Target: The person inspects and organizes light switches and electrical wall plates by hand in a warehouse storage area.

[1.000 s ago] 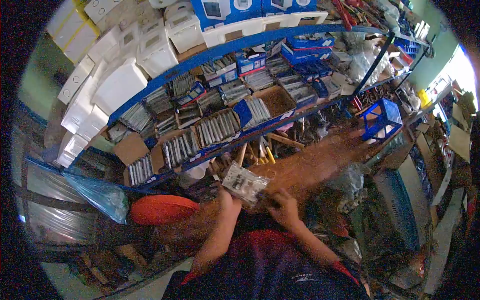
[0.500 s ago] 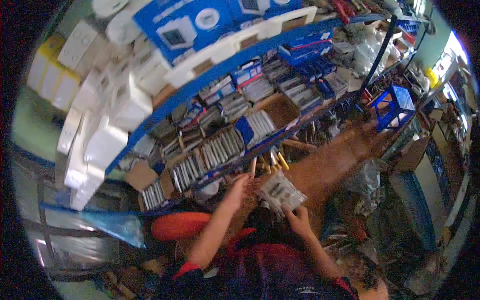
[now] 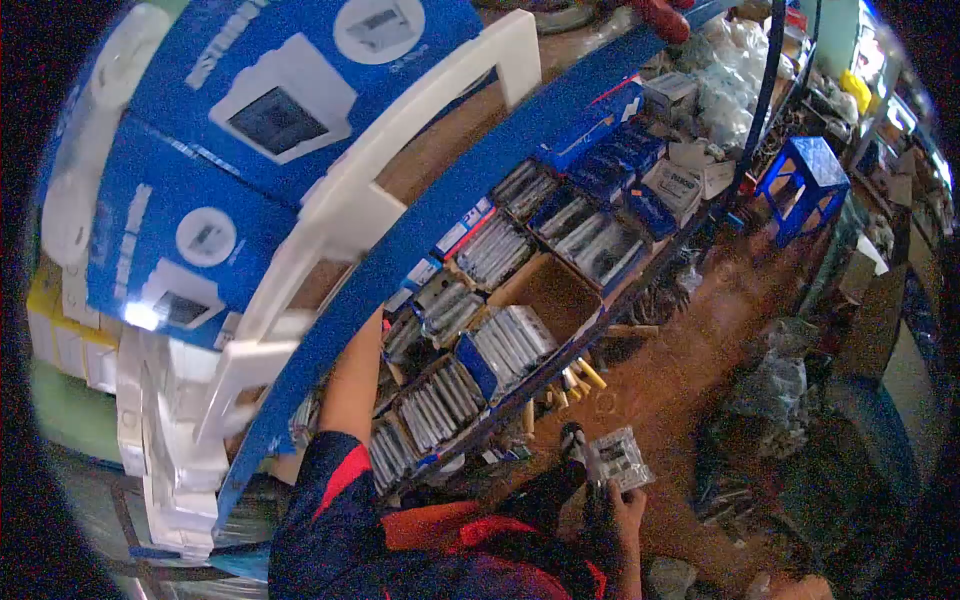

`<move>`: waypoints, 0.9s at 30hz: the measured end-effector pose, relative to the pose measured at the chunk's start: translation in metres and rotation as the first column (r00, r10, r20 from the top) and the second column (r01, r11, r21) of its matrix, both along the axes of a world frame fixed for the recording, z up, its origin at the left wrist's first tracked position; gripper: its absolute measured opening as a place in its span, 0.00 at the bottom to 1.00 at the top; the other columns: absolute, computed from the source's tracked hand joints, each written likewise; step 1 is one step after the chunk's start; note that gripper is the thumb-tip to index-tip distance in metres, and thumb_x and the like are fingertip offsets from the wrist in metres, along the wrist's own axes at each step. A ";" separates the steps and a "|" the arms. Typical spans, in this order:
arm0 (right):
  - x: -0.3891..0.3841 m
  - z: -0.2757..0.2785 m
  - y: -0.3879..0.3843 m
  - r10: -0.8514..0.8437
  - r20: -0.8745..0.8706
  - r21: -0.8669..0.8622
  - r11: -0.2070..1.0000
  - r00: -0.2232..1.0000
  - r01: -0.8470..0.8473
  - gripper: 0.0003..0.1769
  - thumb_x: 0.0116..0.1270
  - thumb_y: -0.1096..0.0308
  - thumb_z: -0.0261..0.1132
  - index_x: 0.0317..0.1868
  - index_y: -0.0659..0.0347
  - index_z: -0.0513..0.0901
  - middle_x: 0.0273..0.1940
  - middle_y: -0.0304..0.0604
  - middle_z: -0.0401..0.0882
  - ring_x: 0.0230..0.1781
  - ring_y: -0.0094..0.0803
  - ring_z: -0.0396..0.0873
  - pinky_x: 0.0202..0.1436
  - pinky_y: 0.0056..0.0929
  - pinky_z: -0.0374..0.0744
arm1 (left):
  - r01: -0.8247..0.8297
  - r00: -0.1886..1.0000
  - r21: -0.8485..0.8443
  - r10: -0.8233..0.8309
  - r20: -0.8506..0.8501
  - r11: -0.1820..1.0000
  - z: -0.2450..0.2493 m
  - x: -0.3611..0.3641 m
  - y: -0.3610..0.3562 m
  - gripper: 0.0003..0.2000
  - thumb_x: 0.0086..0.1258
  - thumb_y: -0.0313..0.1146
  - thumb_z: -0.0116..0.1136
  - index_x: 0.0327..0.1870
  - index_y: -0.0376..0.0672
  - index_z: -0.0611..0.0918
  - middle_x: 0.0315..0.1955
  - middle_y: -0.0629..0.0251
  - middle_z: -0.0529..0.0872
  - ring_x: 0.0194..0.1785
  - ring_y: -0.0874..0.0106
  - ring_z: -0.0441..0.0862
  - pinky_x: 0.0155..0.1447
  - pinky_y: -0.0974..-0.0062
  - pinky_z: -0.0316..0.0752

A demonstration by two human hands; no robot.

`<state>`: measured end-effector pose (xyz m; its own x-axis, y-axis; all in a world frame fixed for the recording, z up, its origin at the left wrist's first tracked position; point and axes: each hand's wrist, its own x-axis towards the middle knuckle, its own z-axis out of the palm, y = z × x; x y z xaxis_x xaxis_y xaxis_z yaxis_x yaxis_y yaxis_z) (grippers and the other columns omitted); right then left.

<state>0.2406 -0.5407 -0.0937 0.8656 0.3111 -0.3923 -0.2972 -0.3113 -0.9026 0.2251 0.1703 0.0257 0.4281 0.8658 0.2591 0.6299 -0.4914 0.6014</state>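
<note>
My right hand (image 3: pixel 628 508) is closed on the edge of a small clear plastic packet (image 3: pixel 622 458) with pale, flat contents that I cannot make out. It holds the packet low, over the brown floor. My left forearm (image 3: pixel 352 385) reaches up into the shelf, and the hand itself is hidden behind the blue shelf beam (image 3: pixel 400 260). Near that arm stand open boxes of upright, plastic-wrapped flat packs (image 3: pixel 440 405). Another box of wrapped packs (image 3: pixel 512 345) sits to their right.
Large blue printed cartons (image 3: pixel 280 110) and white plastic frames (image 3: pixel 310 260) fill the upper shelf. A partly filled cardboard box (image 3: pixel 555 300) stands below. A blue stool (image 3: pixel 805 190) is on the floor (image 3: pixel 690 350) at the right, with clear plastic bags (image 3: pixel 775 385) nearer.
My left hand has gone from beside the packet up into the shelf, behind the beam. My right hand still holds the packet, lower and farther right. The view has moved closer to the shelf.
</note>
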 end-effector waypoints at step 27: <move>0.013 0.071 0.013 -0.022 -0.188 -0.003 1.000 0.982 0.022 0.15 0.58 0.63 0.68 0.35 0.69 0.80 0.32 0.45 0.81 0.32 0.27 0.75 0.37 0.30 0.72 | -0.058 0.944 0.109 0.090 -0.316 0.992 -0.006 0.050 0.029 0.20 0.57 0.35 0.62 0.50 0.38 0.74 0.49 0.56 0.75 0.50 0.62 0.74 0.51 0.65 0.70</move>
<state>0.2531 -0.5273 -0.0231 0.7828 0.2926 -0.5491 -0.4685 -0.3036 -0.8297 0.2753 0.1995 0.0201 0.4376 0.8760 0.2029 0.8181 -0.4815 0.3143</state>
